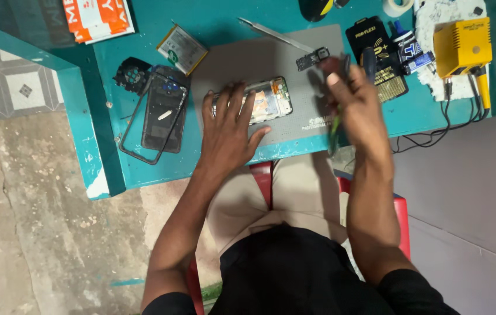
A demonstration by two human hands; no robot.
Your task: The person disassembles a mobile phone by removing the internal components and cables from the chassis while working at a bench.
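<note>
An opened phone point(268, 99) with its insides showing lies on a grey work mat point(271, 58) on a teal table point(143, 157). My left hand point(228, 131) rests flat on the phone's left half, fingers spread. My right hand point(356, 96) is raised above the mat's right edge, blurred, gripping a slim green-handled tool point(335, 125) that points down toward me. A small dark circuit part point(312, 58) sits on the mat just left of my right hand.
A phone back cover and frame point(163, 111), a dark camera part point(131, 74) and a flat battery point(182, 48) lie left of the mat. Metal tweezers point(274, 34), a dark packet point(376, 55), glue bottles point(411, 49), a yellow box with cables point(463, 44) and tape point(397, 7) lie around it.
</note>
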